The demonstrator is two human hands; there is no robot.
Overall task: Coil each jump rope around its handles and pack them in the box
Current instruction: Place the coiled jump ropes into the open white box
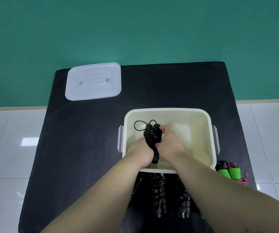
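Presently left hand [141, 153] and right hand [169, 142] both grip the coiled jump rope [152, 135] within the box [167, 109], long axis pointing away.

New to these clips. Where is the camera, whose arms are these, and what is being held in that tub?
No machine here: a person works with bare hands, and the one picture comes from a camera worn on their head, looking down. The left hand and right hand both grip a black jump rope, its cord wound round the handles, within the open cream box. The box stands on a black mat. Its clear lid lies off, at the mat's far left. Nearer the person lie more black ropes, and a green-handled rope with pink cord sits by the box's near right corner.
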